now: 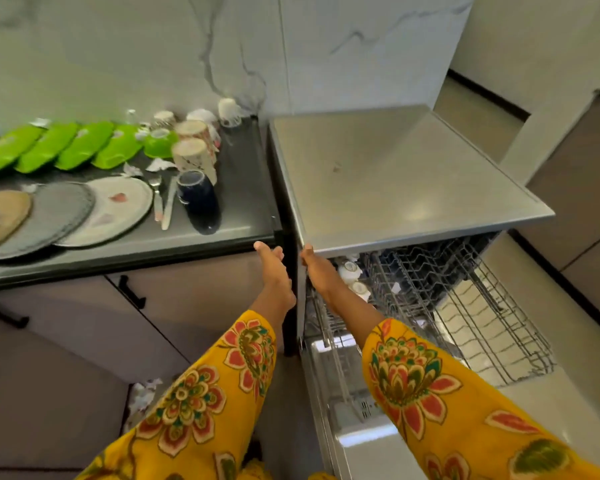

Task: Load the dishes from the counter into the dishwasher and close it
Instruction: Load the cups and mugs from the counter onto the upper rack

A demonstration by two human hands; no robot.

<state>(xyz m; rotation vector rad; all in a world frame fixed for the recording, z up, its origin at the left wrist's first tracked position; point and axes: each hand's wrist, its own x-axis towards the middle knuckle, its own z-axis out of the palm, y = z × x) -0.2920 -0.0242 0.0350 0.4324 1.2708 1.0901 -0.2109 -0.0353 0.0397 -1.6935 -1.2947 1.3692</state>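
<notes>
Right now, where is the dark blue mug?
In the head view, the dark blue mug lies on its side near the right end of the black counter, just right of the fork and knife, in front of the patterned cups.

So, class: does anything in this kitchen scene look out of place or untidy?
Yes: crumpled paper scraps lie among the dishes on the counter, and more crumpled paper lies on the floor below. The cups lie tipped on their sides.

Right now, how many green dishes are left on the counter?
5: four green plates overlapping in a row at the back left, plus one green bowl at their right end. More may lie beyond the left edge.
</notes>
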